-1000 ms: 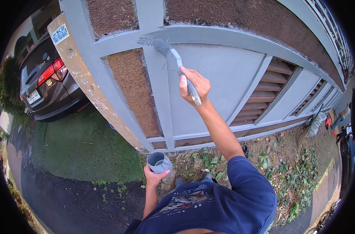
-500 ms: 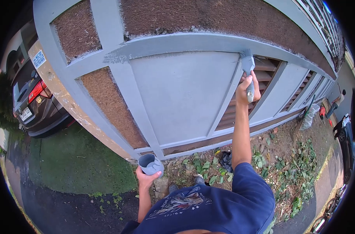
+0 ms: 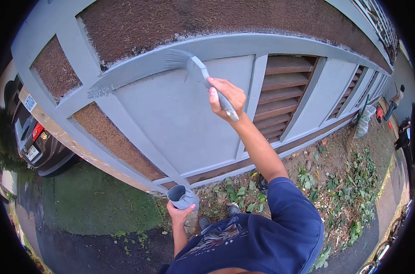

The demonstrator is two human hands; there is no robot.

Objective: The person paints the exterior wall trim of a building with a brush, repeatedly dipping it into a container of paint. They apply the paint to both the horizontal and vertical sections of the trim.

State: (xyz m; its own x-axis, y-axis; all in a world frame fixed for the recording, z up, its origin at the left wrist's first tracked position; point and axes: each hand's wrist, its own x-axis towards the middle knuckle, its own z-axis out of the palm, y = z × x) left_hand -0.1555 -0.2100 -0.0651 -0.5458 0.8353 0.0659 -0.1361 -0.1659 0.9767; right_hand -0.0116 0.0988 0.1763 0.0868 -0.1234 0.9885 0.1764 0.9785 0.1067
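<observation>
My right hand (image 3: 225,98) is raised and grips the handle of a grey paintbrush (image 3: 196,71). Its bristles press on the grey horizontal rail of the wall (image 3: 262,45), left of a brown slatted vent (image 3: 282,93). Down low, my left hand (image 3: 180,214) holds a small grey paint cup (image 3: 182,196) by its base, near my waist. The wall's frame and flat panel (image 3: 180,123) are grey, with rough brown sections between.
A dark car (image 3: 36,141) is parked at the left beside a patch of grass (image 3: 102,205). Dirt with leaves and weeds (image 3: 335,182) runs along the wall's foot. A plastic bag (image 3: 365,123) and a standing person (image 3: 396,102) are far right.
The brush has swept left along the horizontal rail, from the top of the slatted vent to above the flat panel. The cup stays held low, and my view has tilted.
</observation>
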